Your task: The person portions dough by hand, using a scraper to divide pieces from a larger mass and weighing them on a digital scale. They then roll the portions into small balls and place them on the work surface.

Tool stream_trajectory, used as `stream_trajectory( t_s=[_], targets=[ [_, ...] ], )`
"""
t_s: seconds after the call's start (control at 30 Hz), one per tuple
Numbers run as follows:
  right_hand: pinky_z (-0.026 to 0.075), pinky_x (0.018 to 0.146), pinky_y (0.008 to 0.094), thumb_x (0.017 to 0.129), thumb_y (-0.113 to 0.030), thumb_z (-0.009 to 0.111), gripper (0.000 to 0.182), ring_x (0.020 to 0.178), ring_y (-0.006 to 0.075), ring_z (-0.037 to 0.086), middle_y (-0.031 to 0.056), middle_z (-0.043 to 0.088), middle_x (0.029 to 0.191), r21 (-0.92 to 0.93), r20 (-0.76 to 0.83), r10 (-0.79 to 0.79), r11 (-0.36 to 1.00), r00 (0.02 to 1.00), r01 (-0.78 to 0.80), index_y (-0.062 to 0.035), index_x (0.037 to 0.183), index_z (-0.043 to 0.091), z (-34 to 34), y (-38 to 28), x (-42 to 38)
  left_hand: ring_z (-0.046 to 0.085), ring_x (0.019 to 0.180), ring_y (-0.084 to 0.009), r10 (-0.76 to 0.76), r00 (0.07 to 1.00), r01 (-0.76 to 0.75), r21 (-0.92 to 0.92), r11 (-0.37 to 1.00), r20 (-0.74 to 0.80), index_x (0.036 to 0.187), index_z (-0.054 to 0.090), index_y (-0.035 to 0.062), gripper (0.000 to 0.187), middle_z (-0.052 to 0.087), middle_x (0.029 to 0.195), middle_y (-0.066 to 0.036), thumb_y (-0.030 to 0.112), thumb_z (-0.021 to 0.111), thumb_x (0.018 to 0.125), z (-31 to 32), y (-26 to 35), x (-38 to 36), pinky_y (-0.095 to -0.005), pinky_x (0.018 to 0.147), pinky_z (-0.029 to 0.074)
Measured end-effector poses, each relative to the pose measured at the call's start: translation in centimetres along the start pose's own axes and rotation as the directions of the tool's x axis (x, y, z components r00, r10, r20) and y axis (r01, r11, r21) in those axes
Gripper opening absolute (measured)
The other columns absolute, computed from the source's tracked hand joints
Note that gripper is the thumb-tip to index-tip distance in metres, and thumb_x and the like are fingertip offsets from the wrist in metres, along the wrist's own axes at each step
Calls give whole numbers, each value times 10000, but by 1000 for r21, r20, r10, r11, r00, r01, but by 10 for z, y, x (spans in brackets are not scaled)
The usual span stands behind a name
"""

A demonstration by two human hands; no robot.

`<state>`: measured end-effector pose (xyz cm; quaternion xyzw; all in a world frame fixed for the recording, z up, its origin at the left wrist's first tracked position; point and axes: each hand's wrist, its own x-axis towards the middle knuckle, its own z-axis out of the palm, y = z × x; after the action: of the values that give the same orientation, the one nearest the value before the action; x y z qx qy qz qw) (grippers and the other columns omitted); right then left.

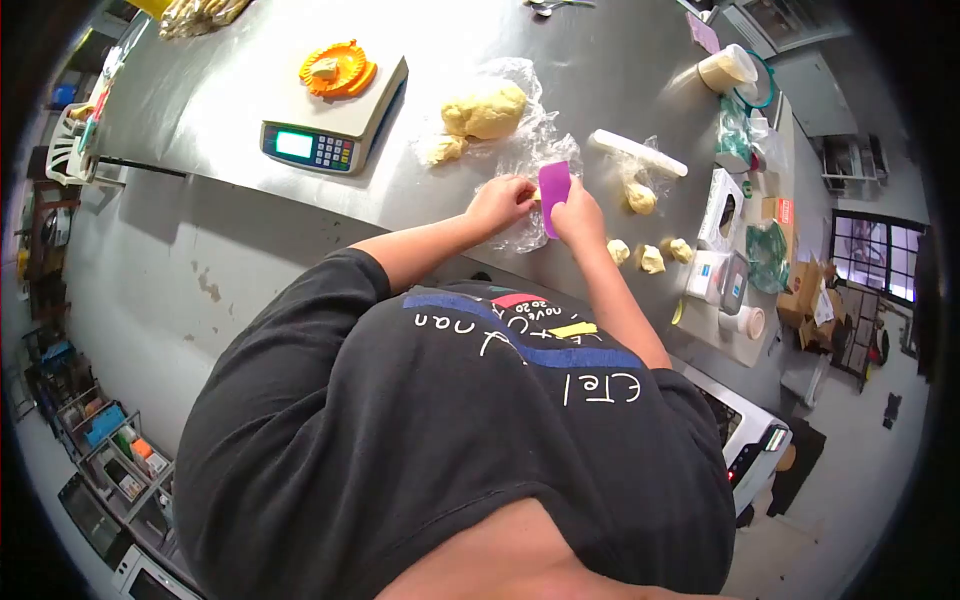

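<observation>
Dark shirt [450, 440] fills lower frame. Centre: I see right hand [578, 215] pinching purple scraper [554, 192] upright, fingers curled on it. Left hand [497, 203] just beside, fingertips bunched on plastic wrap [530, 150]; what they pinch, can't tell. Big dough lump [485, 110] above, scale [335, 125] upper left, three dough pieces [650, 255] right.

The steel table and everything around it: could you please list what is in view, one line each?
Table: one, grey steel, across the top.
Scale: one, grey, on the table's left part.
Dumpling press: one, orange, on the scale.
Big dough lump: one, yellow, on clear plastic, centre.
Small dough pieces: three, yellow, beside the right hand.
Rolling pin: one, white, right of centre.
Scraper: one, purple, in the right hand's grip.
Boxes and tubs: several, mixed colours, right edge.
Shirt: one, black, foreground.
Left hand: one, on the plastic.
Right hand: one, holding the scraper.
</observation>
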<state>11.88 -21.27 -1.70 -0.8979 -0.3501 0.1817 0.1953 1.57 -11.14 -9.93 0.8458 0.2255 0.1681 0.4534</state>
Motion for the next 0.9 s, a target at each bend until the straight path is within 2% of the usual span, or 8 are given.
stream_trajectory(
  t_s=[0.2,0.33,0.4,0.5,0.63,0.77,0.87,0.9],
  targets=[
    [447,797,462,753,-152,470,406,918,400,577,235,615,959,57,-16,-19,998,1000,20,-79,1150,518,-9,3,1,606,787,-259,-18,998,15,52,999,52,965,629,51,259,616,884,-127,173,647,737,-2,0,-2,-352,733,491],
    [449,808,460,724,-112,429,462,913,395,581,237,613,965,94,-74,-45,994,996,52,-64,1178,503,-20,-6,2,583,877,-252,142,982,-141,20,990,-128,1002,592,45,293,577,1005,-122,146,640,731,-24,-1,-4,-366,807,459],
    [452,813,454,722,-116,431,466,913,393,582,232,614,972,56,-73,-10,998,997,14,-68,1180,503,-21,-12,3,533,982,-269,215,924,-93,357,930,-318,1031,566,53,341,565,1021,-119,166,662,724,-61,-1,-6,-407,901,376],
    [451,816,446,709,-102,447,476,917,390,580,228,615,969,88,-34,8,996,999,-5,-63,1180,502,-15,-23,5,488,1029,-308,91,878,165,476,864,-469,1117,475,41,533,547,1032,-153,251,723,694,-82,-31,-7,-428,935,329],
    [454,808,450,708,-105,451,473,902,395,583,232,618,946,98,-62,-8,995,998,15,-64,1176,505,-6,-42,6,498,1024,-329,-77,955,182,359,916,-288,1103,479,13,546,551,1053,-161,282,726,698,-88,-56,2,-421,909,373],
    [459,801,464,709,-119,437,470,893,395,581,235,611,958,85,-40,17,996,999,-14,-74,1171,508,-3,-53,9,509,1014,-337,-17,977,94,355,930,-212,1104,485,15,513,556,1055,-165,269,703,716,-96,-62,2,-420,891,394],
    [459,803,460,708,-118,437,484,901,396,579,240,609,961,113,-79,27,993,996,-18,-74,1186,502,4,-52,11,510,990,-331,-50,998,60,289,955,-45,1136,483,25,500,560,1031,-153,254,680,738,-114,-59,-5,-414,875,400],
    [459,805,458,709,-118,437,491,906,396,577,242,607,966,132,-105,23,991,994,-8,-73,1195,498,7,-51,12,516,978,-324,-41,998,47,142,989,-45,1151,493,28,485,562,1027,-154,242,664,750,-119,-64,-7,-409,866,408]
  ],
)
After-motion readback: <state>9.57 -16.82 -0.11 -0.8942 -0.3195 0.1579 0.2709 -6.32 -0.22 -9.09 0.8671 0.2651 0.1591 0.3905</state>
